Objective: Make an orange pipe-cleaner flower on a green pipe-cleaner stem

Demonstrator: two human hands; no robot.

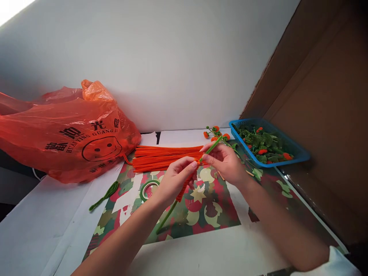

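My left hand (175, 176) is closed around an orange pipe cleaner coil (181, 193) wound on a green pipe cleaner (167, 217). The green stem slants from lower left to upper right, and its top end sticks out past my fingers. My right hand (227, 161) pinches that upper part, close to my left fingertips. The fingers partly hide where orange and green meet. Just behind both hands lies a bundle of loose orange pipe cleaners (161, 158). Left of my left hand is a roll of green tape (143, 191).
A red plastic bag (71, 134) fills the back left. A looped green pipe cleaner (105, 197) lies at left. Orange flowers on stems (215, 132) are beside a blue basket (299, 155) of leaves and flowers. Cardboard (322, 96) stands at right. Patterned paper (218, 218) covers the table.
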